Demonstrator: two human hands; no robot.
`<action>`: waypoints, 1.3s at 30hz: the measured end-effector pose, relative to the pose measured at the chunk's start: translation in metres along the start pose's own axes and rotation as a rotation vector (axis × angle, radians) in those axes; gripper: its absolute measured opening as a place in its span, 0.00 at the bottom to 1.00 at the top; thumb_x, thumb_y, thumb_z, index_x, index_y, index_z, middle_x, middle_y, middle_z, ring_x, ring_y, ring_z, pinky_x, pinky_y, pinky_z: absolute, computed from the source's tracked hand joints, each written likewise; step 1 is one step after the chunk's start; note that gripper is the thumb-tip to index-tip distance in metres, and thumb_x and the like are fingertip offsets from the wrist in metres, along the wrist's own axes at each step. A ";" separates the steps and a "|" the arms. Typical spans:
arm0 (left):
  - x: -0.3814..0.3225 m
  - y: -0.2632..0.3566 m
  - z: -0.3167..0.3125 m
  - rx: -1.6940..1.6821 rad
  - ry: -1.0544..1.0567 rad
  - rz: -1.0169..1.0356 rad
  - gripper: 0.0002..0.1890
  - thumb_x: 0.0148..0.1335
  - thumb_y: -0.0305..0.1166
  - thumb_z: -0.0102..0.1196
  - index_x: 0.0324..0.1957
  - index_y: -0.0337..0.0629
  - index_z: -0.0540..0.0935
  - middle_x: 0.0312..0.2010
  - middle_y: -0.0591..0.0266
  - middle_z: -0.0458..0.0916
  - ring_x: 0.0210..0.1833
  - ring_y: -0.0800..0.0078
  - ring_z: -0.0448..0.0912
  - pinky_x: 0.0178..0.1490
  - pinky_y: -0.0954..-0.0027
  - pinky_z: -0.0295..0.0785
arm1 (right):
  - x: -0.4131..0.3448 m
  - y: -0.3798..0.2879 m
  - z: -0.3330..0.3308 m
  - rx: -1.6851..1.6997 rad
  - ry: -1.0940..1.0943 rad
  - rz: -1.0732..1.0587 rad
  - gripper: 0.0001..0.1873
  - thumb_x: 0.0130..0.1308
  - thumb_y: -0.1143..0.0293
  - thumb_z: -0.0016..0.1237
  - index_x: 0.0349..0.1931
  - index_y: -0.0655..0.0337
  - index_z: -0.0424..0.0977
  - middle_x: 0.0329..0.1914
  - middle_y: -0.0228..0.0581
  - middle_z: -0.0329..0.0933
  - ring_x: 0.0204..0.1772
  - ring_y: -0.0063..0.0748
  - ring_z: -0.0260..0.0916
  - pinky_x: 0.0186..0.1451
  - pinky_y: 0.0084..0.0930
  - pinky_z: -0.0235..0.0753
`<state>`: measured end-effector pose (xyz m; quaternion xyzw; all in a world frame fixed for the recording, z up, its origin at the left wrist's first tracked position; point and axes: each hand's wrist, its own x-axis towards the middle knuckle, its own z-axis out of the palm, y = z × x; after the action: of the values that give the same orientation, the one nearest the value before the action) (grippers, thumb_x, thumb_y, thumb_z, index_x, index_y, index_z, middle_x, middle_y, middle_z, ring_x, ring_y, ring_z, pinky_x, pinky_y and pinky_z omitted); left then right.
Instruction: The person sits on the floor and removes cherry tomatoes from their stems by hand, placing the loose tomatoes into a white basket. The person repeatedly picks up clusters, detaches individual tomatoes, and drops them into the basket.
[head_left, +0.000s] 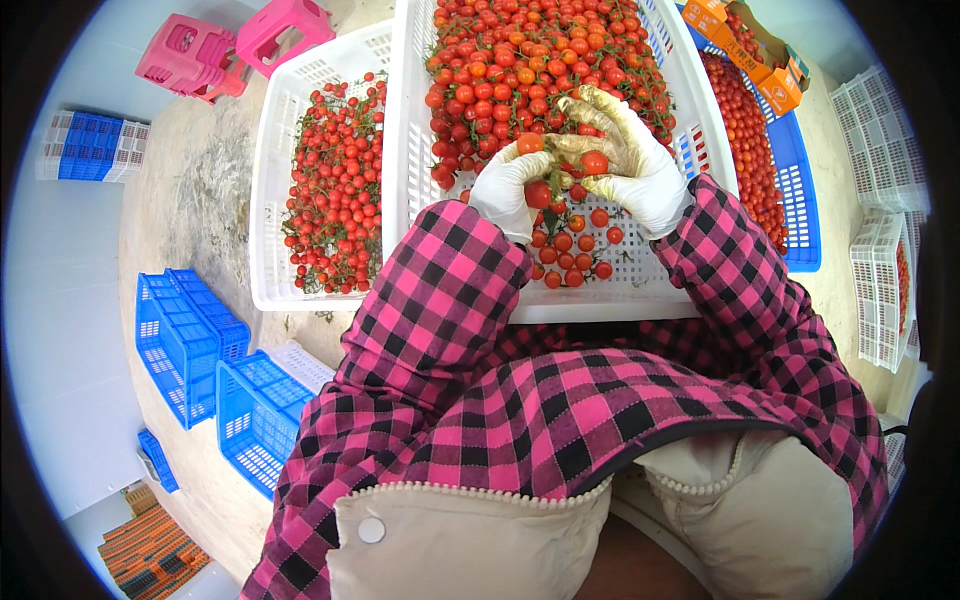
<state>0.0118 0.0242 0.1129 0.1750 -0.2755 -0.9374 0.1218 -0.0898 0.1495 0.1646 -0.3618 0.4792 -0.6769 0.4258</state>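
Both of my hands wear white gloves, with yellowish stains on the right fingers, and meet over the near part of a large white plastic crate (409, 142). My left hand (508, 187) pinches cherry tomatoes (529, 143) on a green stem. My right hand (634, 161) has spread, bent fingers, with a cherry tomato (595, 163) between thumb and fingers. Beyond them is a heap of red and orange cherry tomatoes (525, 67) with green stems. Below my hands, several loose tomatoes (573, 260) lie on the perforated crate floor.
Left stands a white crate (274, 225) with tomatoes on stems. Right, a blue crate (802, 217) holds loose tomatoes, with an orange cardboard box (780, 86) at its far end. Pink stools (187, 52), blue crates (180, 337) and stacked white crates (877, 135) stand around.
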 end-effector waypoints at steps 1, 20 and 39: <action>0.001 -0.002 -0.003 -0.001 -0.007 0.000 0.15 0.53 0.20 0.41 0.44 0.30 0.70 0.38 0.54 0.75 0.39 0.67 0.75 0.44 0.69 0.71 | 0.000 -0.001 -0.001 -0.032 0.015 0.038 0.36 0.51 0.88 0.39 0.61 0.61 0.43 0.59 0.45 0.54 0.57 0.36 0.59 0.53 0.27 0.66; 0.003 -0.004 -0.003 0.120 0.093 -0.068 0.13 0.55 0.21 0.44 0.44 0.30 0.70 0.36 0.52 0.76 0.37 0.68 0.75 0.41 0.71 0.71 | 0.025 -0.026 0.004 -0.337 0.217 -0.208 0.14 0.56 0.74 0.43 0.45 0.63 0.68 0.36 0.33 0.72 0.35 0.22 0.69 0.34 0.15 0.68; -0.003 0.001 0.010 0.694 0.147 0.249 0.09 0.51 0.19 0.50 0.36 0.30 0.74 0.29 0.56 0.78 0.30 0.77 0.75 0.35 0.80 0.70 | 0.024 0.025 -0.032 0.191 0.121 0.394 0.17 0.59 0.62 0.44 0.47 0.59 0.67 0.38 0.30 0.72 0.35 0.21 0.69 0.33 0.19 0.71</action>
<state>0.0111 0.0291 0.1224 0.2379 -0.5863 -0.7512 0.1878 -0.1214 0.1338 0.1341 -0.1780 0.4990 -0.6434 0.5526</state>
